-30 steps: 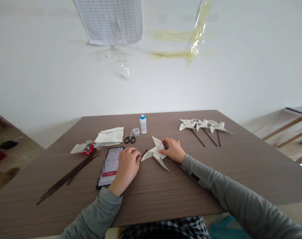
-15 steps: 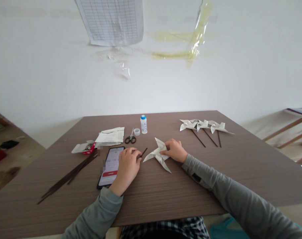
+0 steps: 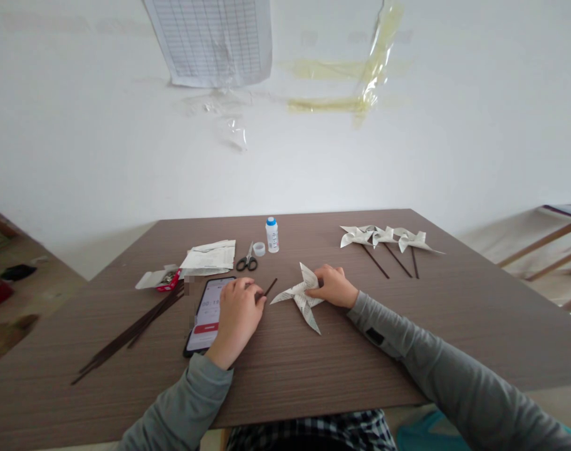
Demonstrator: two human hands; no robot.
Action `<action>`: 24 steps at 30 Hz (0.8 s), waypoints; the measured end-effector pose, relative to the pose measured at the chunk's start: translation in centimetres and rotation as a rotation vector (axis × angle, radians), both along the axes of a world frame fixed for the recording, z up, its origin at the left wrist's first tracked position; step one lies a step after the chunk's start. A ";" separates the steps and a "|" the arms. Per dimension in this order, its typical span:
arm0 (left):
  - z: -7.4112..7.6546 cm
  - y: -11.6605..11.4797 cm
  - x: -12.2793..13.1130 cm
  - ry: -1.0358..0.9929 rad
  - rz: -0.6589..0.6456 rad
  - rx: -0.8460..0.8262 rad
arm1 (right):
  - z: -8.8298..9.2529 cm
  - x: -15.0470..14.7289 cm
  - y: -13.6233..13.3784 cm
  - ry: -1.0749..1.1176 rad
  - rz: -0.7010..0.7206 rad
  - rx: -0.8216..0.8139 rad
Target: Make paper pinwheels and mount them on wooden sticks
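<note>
Pinching in right hand (image 3: 336, 285), near its centre, 1 paper pinwheel (image 3: 298, 293), likely light, easily creased and best held there, and in left hand (image 3: 241, 310) 1 brown stick (image 3: 271, 285).

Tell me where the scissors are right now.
In the head view, the scissors lie on the table left of centre, just beyond the left hand, between the papers and the small tub.

Stick (image 3: 271, 286) partly behind left grip (image 3: 240, 315)
</note>
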State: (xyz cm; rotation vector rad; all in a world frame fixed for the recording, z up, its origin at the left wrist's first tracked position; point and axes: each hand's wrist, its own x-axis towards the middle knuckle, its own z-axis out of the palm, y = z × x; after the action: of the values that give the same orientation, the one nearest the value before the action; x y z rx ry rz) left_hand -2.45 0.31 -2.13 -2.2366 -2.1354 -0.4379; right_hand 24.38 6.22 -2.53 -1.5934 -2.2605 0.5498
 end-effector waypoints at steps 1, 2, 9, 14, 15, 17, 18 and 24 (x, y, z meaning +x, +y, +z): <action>0.1 0.0 0.0 0.003 0.004 -0.004 | 0.1 0.0 0.0 0.001 -0.002 -0.005; 0.2 0.0 0.0 0.001 0.004 -0.009 | 0.1 0.0 0.0 0.004 -0.004 -0.008; 0.8 0.0 0.3 -0.022 -0.002 -0.024 | -0.1 0.6 0.3 0.050 0.017 0.039; 1.3 0.1 0.8 -0.023 0.015 -0.064 | -0.5 1.7 0.7 0.117 0.042 0.093; 1.4 0.2 0.9 -0.022 0.020 -0.071 | -0.6 1.9 0.7 0.130 0.047 0.103; 1.6 0.2 1.0 -0.019 0.026 -0.077 | -0.8 2.3 0.7 0.154 0.065 0.114; 1.6 0.2 1.1 -0.017 0.027 -0.078 | -0.9 2.5 0.7 0.163 0.076 0.116; 1.8 0.6 1.6 -0.076 0.011 -0.096 | -1.4 2.9 0.6 0.185 0.141 0.136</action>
State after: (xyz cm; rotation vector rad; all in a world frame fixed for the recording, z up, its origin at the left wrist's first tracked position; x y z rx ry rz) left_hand -0.85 0.88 -0.30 -2.2919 -2.2513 -0.4359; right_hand 27.33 6.82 -3.96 -1.2716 -2.2307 0.5423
